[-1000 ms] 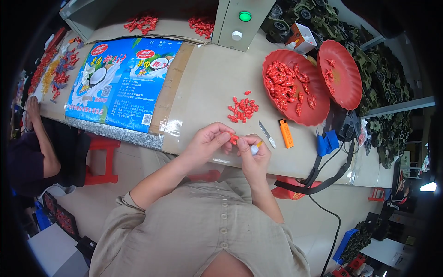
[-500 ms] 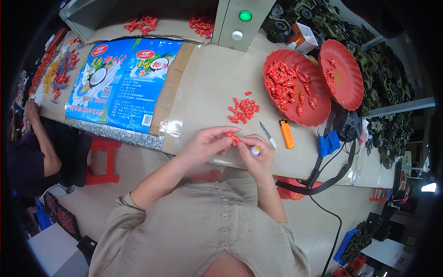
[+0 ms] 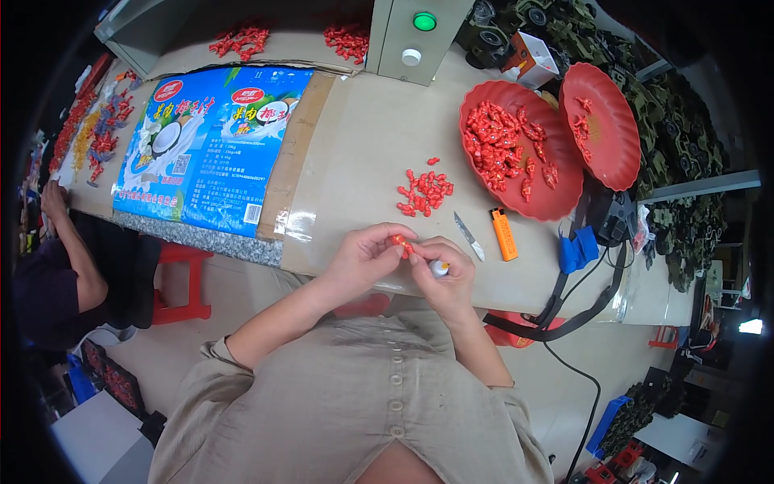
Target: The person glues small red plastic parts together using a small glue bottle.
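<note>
My left hand [image 3: 364, 256] is closed, its thumb and fingertips pinching a small red plastic piece [image 3: 402, 244] above the table's near edge. From the other side, the thumb and fingertips of my right hand [image 3: 448, 284] meet the same piece. A small white bottle with a yellowish tip [image 3: 439, 268] is tucked in the right hand's curled fingers. Just beyond my hands lies a loose pile of red plastic pieces [image 3: 425, 192]. To its right are a knife blade [image 3: 468, 236] and an orange lighter [image 3: 504, 234].
Two scalloped red dishes [image 3: 556, 208] [image 3: 621, 161] hold red pieces at the right. A blue printed cardboard sheet [image 3: 205, 153] covers the table's left part. Behind stands a grey machine housing [image 3: 415, 40] with a green light. Straps and a cable [image 3: 556, 310] hang at the right edge. A co-worker's arm [image 3: 76, 250] shows far left.
My hands keep their hold, with the red piece and the white bottle shifted slightly left. The whole view has tilted a little; the things on the table stay in place.
</note>
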`<state>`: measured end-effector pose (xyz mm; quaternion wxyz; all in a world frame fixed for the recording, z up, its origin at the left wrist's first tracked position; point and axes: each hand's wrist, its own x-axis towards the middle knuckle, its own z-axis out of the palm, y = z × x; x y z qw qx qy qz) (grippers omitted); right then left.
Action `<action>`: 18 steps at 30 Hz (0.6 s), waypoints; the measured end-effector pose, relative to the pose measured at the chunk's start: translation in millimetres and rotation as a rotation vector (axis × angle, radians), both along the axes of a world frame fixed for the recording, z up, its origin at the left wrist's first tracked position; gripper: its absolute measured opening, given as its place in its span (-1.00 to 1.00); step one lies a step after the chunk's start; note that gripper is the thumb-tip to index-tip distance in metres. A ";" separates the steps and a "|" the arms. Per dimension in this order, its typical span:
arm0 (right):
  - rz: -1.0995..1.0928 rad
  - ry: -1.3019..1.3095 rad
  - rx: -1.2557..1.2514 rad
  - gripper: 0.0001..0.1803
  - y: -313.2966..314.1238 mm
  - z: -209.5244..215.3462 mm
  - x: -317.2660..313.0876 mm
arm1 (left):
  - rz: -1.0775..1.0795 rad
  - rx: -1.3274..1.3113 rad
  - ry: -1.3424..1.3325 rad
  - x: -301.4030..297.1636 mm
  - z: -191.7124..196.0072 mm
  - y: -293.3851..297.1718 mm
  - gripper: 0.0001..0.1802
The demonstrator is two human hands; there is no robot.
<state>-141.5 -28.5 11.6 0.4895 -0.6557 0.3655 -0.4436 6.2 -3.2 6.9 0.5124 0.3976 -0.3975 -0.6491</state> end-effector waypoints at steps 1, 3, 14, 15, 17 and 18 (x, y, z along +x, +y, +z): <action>-0.003 -0.002 0.007 -0.87 0.0 0.6 0.1 | 0.000 0.002 0.000 -0.7 0.5 0.1 -0.75; 0.000 0.000 0.014 -0.87 -0.2 1.1 0.4 | 0.010 -0.013 -0.002 -1.3 1.8 0.4 -0.76; -0.002 -0.047 0.046 -0.89 -1.7 -1.5 0.2 | -0.021 0.040 0.026 3.5 3.0 -1.6 -0.77; -0.001 -0.047 0.042 -0.89 -1.8 -1.3 -0.3 | -0.053 0.082 0.063 5.7 1.0 -2.1 -0.76; 0.000 -0.049 0.038 -0.90 -1.9 -1.2 -0.8 | -0.070 0.072 0.059 6.9 1.5 -3.1 -0.75; 0.000 -0.051 0.034 -0.90 -2.0 -1.3 -1.0 | -0.088 0.063 0.059 7.2 1.7 -3.3 -0.75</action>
